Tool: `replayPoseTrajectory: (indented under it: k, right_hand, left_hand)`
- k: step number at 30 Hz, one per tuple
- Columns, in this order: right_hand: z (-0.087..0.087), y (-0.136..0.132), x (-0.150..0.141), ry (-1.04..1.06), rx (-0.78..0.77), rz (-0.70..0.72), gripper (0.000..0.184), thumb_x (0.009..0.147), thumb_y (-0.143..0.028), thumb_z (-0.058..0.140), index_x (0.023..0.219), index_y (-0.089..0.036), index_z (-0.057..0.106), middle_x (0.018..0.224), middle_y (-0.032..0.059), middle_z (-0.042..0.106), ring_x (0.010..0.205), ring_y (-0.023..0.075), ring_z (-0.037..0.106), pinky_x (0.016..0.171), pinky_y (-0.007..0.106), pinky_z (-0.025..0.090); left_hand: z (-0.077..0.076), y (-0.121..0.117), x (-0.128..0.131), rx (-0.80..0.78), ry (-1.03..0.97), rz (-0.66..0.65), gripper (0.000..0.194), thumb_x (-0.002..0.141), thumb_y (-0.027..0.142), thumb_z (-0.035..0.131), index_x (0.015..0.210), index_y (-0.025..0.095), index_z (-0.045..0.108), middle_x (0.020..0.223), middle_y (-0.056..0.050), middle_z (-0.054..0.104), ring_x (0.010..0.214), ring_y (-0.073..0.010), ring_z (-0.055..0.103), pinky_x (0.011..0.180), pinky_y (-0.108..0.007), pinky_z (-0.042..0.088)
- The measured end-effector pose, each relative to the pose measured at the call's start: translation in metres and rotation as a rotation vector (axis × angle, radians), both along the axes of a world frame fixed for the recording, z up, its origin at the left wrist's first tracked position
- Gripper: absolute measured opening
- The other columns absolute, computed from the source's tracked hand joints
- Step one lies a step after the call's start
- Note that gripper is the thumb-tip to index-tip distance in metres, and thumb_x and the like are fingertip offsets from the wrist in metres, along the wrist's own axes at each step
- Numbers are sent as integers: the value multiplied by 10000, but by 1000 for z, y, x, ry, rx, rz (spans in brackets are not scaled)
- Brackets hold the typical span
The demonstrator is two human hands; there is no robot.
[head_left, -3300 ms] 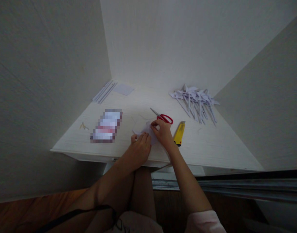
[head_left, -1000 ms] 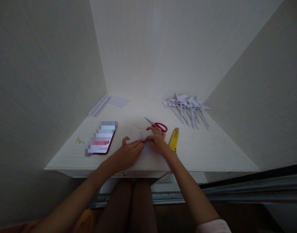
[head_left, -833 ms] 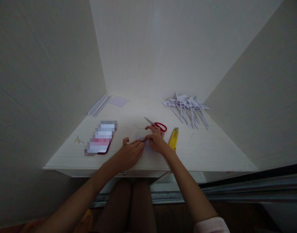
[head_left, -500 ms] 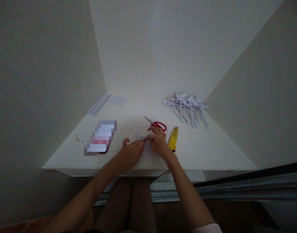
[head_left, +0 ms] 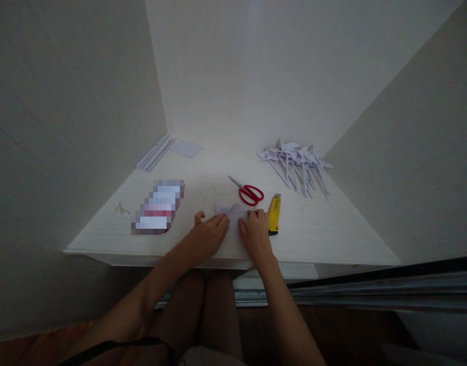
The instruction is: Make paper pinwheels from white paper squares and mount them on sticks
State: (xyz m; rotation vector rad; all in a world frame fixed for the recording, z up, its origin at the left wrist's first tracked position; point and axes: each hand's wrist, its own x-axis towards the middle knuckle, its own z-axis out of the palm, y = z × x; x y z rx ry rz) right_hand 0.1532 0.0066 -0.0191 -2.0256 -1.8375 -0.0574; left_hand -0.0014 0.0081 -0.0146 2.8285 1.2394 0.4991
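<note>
A small white piece of paper (head_left: 233,209) lies between my hands near the table's front edge, its right part lifted and curled. My left hand (head_left: 206,239) rests at its left side, fingertips together on the paper and one outer finger sticking out. My right hand (head_left: 257,234) has its fingertips at the lifted right part, with the thumb lower and to the left. Just beyond the paper lie red-handled scissors (head_left: 250,194), blades pointing away to the left. Right beside my right hand is a yellow utility knife (head_left: 274,215).
A pile of white paper pinwheels on sticks (head_left: 294,157) lies at the back right. White paper sticks (head_left: 156,153) and a flat paper square (head_left: 187,148) are at the back left. A blurred phone (head_left: 159,207) lies left, near small tan scraps (head_left: 121,209). Walls enclose the white table (head_left: 332,234).
My right hand has drawn back from the left hand and the scissors, uncovering the scissors' handles and the paper. The paper's right part is now raised. The left hand has hardly moved.
</note>
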Motion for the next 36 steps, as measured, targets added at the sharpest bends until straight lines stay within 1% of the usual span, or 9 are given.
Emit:
replayPoseTrajectory:
  k: [5,11,17,20,22,24,26,31,36]
  right_hand:
    - [0,1,-9,56,-21,-46,308,791,-313,521,965,-66,581,960,167,533,935,292,441,819,417,354]
    - [-4,8,-11,60,-11,-70,451,767,-353,549,1086,-36,518,1022,208,507,948,322,431,788,440,349]
    - [-4,9,-10,147,-12,-75,341,736,-317,582,968,-68,563,991,191,520,936,316,446,785,447,363]
    - [-6,8,-11,203,54,-62,297,723,-277,583,946,-84,548,963,176,539,913,293,467,789,449,374]
    - [-6,7,-11,310,97,-9,233,727,-218,560,926,-101,533,905,140,562,856,254,500,766,410,401]
    - [-4,6,-10,439,122,83,146,743,-166,525,882,-123,531,836,95,578,784,209,529,723,352,429]
    - [-2,4,-9,511,153,179,99,760,-143,504,852,-142,538,808,70,586,747,179,542,691,310,442]
    - [0,2,-4,512,179,360,105,792,-129,499,824,-154,596,850,63,587,753,148,555,689,262,459]
    - [-2,5,-2,472,140,435,148,792,-116,515,866,-153,637,899,78,608,854,166,557,793,291,459]
  left_hand:
    - [-1,0,1,0,25,0,283,893,101,237,1024,142,485,1062,-128,574,950,-205,549,844,-465,278]
    - [-3,1,4,22,1,27,239,889,114,283,1028,146,475,1003,-98,589,915,-208,558,831,-485,284]
    - [-4,-1,8,25,-8,52,239,882,107,290,1007,142,490,976,-109,589,895,-209,553,837,-484,292]
    - [-4,-2,8,21,-15,55,231,882,113,293,996,141,492,982,-110,586,905,-210,550,842,-487,292]
    - [-3,-3,8,11,-9,51,235,883,111,286,996,147,488,989,-100,588,901,-210,554,837,-497,291]
    - [-2,-3,7,-1,-1,49,241,885,112,280,1008,150,484,995,-98,589,891,-209,559,834,-502,288]
    - [-2,-2,6,-11,3,52,244,890,124,275,1024,147,478,1009,-106,589,892,-210,560,836,-503,285]
    - [-2,-4,2,-14,10,20,272,876,92,269,1058,137,466,1105,-126,562,979,-212,542,856,-488,279]
    - [-2,-7,0,11,-2,51,297,885,110,266,1110,142,456,1123,-126,567,1010,-208,547,883,-486,278]
